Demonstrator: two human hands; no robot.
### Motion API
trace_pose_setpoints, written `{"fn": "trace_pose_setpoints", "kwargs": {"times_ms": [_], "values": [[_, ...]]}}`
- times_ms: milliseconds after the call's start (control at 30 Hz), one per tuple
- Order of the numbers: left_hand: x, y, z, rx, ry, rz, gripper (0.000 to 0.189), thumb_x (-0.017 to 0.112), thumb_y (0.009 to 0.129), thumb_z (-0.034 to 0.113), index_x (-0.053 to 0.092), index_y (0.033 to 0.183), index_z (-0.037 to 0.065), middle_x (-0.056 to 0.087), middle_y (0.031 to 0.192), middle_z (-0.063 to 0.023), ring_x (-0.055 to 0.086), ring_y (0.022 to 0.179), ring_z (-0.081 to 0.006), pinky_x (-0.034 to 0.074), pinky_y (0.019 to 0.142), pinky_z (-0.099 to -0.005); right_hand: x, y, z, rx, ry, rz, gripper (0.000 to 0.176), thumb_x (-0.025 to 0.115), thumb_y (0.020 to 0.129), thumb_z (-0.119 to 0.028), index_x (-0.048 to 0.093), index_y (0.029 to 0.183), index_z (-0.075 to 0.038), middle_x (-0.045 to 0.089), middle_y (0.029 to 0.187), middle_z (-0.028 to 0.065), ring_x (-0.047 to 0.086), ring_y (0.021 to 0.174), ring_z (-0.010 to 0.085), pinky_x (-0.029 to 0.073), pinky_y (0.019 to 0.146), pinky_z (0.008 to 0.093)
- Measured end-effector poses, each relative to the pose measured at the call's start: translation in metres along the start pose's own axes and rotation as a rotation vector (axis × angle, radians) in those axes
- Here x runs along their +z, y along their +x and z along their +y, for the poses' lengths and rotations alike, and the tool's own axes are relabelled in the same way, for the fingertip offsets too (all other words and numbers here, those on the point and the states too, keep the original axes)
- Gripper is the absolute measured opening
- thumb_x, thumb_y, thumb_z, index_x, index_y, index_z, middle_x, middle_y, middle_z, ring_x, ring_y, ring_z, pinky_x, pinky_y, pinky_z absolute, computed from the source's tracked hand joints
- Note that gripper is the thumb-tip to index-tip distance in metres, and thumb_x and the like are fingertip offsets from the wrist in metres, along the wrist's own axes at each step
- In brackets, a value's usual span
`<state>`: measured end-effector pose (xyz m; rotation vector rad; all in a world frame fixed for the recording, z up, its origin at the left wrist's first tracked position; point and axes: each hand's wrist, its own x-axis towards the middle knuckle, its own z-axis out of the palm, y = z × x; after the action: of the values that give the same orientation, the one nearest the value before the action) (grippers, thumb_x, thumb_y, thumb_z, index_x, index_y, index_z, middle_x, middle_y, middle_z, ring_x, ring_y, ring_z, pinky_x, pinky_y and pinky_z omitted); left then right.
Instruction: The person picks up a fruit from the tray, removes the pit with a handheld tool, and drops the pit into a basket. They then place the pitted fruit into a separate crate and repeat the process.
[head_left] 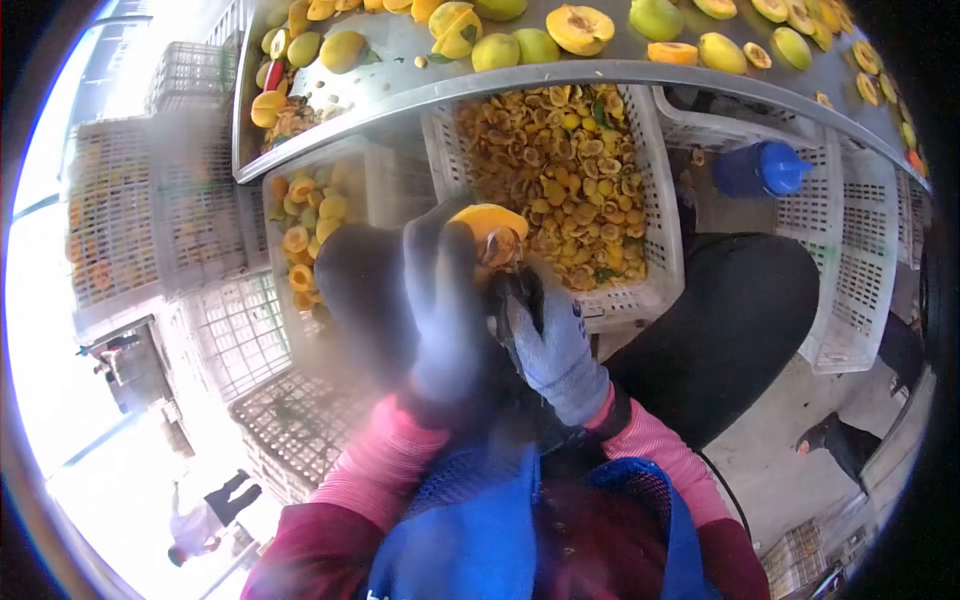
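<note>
My left hand (pixel 445 315), in a grey-blue glove smeared by motion, holds a halved yellow peach (pixel 490 217) with its cut side toward me. My right hand (pixel 560 350), in a matching glove, is closed around a small dark-handled pitting tool (pixel 508 262). Its metal end meets the lower part of the peach half, near the brown pit hollow. Both hands are above my lap, at the near edge of a white crate (pixel 652 190) filled with pits and cut-out peach scraps (pixel 560 170). The tool's handle is largely hidden by my fingers.
A metal table (pixel 390 92) with whole and halved peaches (pixel 580 30) runs across the front. Peach halves (pixel 310 220) lie in a crate at left. Stacked crates (pixel 110 215) stand farther left. At right, a blue bottle (pixel 765 170) rests in a white crate (pixel 860 250).
</note>
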<state>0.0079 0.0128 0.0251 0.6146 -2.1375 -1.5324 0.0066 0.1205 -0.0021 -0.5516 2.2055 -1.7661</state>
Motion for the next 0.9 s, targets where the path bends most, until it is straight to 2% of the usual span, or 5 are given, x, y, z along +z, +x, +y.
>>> {"fn": "trace_pose_setpoints", "kwargs": {"times_ms": [167,467,533,600,900], "values": [[-0.01,-0.008,-0.012,0.374,0.438,-0.177,0.03,0.045,0.086,-0.006,0.045,0.116,-0.003,0.044,0.105,-0.0191,0.049,0.089,-0.0289,0.045,0.074,-0.0328,0.004,-0.022,0.01,0.041,-0.079,0.057,0.042,0.055,0.084,-0.018,0.045,0.118,0.005,0.057,0.096,0.0259,0.057,0.09,0.0393,0.045,0.08,0.0428],[-0.006,-0.013,-0.011,0.324,0.368,-0.293,0.016,0.045,0.092,0.008,0.051,0.105,0.0,0.049,0.091,-0.0119,0.05,0.081,-0.0219,0.042,0.072,-0.0298,0.001,-0.035,0.021,-0.051,0.044,0.038,0.033,0.052,0.089,-0.021,0.048,0.114,0.0,0.057,0.087,0.0157,0.057,0.072,0.0258,0.048,0.063,0.0352],[0.001,-0.013,-0.001,-0.189,-0.07,-0.271,0.019,0.047,0.093,0.016,0.051,0.101,0.0,0.053,0.086,-0.0081,0.05,0.08,-0.0157,0.041,0.07,-0.0287,-0.003,-0.034,0.013,0.42,0.724,-0.107,0.027,0.048,0.091,-0.029,0.051,0.104,-0.006,0.054,0.074,0.011,0.052,0.056,0.0217,0.043,0.047,0.0327],[0.001,-0.01,-0.014,-0.188,-0.07,-0.311,0.021,0.046,0.093,0.017,0.052,0.103,-0.001,0.055,0.092,-0.0075,0.05,0.083,-0.0141,0.041,0.072,-0.028,-0.011,-0.029,-0.001,0.735,1.037,-0.219,0.027,0.045,0.092,-0.037,0.051,0.096,-0.011,0.05,0.063,0.0068,0.046,0.043,0.0179,0.036,0.036,0.0297],[-0.009,0.006,-0.006,-0.183,-0.108,-0.535,0.029,0.045,0.093,0.025,0.056,0.105,0.001,0.061,0.086,-0.0061,0.054,0.069,-0.0086,0.045,0.064,-0.0237,-0.01,-0.028,0.018,1.013,1.856,-0.723,0.041,0.039,0.09,-0.053,0.048,0.083,-0.013,0.039,0.053,-0.0012,0.035,0.036,0.0087,0.029,0.031,0.0229]]}}
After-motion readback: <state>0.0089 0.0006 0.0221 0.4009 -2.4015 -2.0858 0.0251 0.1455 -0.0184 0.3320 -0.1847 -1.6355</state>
